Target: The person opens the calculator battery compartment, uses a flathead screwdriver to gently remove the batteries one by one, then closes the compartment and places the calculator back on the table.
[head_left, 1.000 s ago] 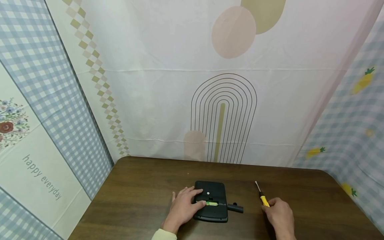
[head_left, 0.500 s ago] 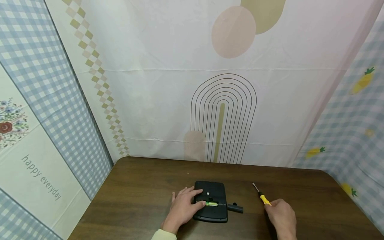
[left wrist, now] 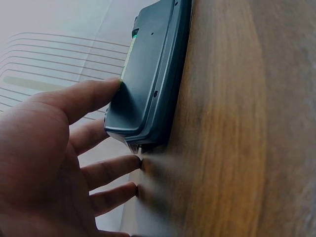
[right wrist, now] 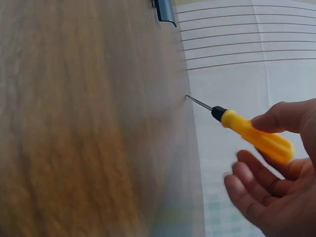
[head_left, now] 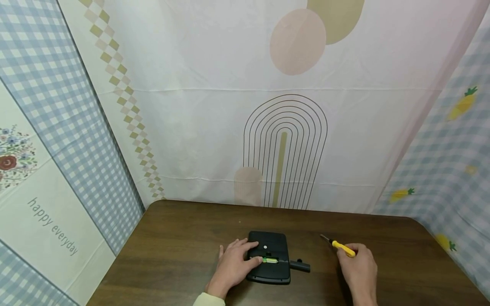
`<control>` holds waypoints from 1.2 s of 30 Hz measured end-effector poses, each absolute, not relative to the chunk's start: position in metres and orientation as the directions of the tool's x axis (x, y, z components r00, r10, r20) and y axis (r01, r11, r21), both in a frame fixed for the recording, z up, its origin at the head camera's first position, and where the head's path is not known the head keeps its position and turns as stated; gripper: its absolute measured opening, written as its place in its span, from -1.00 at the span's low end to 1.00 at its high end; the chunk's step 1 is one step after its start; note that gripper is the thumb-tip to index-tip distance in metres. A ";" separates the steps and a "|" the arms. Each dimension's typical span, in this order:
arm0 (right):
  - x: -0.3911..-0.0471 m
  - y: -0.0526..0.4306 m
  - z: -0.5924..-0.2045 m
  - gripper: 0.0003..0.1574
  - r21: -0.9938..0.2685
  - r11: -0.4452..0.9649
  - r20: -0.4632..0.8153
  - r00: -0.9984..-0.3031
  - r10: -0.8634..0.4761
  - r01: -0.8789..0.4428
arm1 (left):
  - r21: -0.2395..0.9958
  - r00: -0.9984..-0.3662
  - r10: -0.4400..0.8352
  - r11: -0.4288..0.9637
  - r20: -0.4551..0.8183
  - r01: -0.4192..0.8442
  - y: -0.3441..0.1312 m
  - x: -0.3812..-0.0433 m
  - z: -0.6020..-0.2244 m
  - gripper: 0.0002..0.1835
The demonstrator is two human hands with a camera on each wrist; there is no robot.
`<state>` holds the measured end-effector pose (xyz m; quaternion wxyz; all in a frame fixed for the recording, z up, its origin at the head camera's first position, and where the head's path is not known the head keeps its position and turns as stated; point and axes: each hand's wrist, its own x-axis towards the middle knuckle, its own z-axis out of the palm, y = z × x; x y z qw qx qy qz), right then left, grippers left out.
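A flat black device (head_left: 273,278) lies on the brown table, a green battery (head_left: 270,260) in the slot across its middle. My left hand (head_left: 235,263) rests on the device's left side, fingers outstretched. Its thumb touches the left end of the battery; in the left wrist view the thumb tip (left wrist: 116,85) meets the slot edge. To the right of the device, my right hand (head_left: 359,267) holds a yellow-handled screwdriver (head_left: 343,247) between thumb and fingers. The right wrist view has its thin metal shaft (right wrist: 199,102) pointing away from the hand, the tip touching nothing I can make out.
A small black elongated piece (head_left: 300,266), perhaps the battery cover, lies against the device's right edge. Behind the table (head_left: 183,246) hangs a white patterned cloth (head_left: 199,136), with checked cloths at both sides.
The screwdriver has swung in my right hand: its tip has moved left and down, and more of the yellow handle shows. My left hand and the device have stayed in place.
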<state>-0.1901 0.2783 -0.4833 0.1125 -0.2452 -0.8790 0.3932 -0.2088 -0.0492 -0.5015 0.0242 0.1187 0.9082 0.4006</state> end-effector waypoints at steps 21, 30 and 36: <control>-0.185 0.262 -0.480 -0.43 -0.855 0.516 0.271 -0.798 0.538 0.057 | 0.746 -0.969 0.244 0.638 0.039 0.191 -0.049 -0.208 -0.500 -0.46; -0.187 0.257 -0.480 -0.47 -0.873 0.487 0.277 -0.798 0.535 0.024 | 0.742 -0.969 0.240 0.640 0.053 0.199 -0.049 -0.207 -0.500 -0.46; -0.187 0.252 -0.477 -0.48 -0.885 0.465 0.275 -0.790 0.549 0.015 | 0.737 -0.970 0.236 0.646 0.050 0.196 -0.049 -0.208 -0.500 -0.46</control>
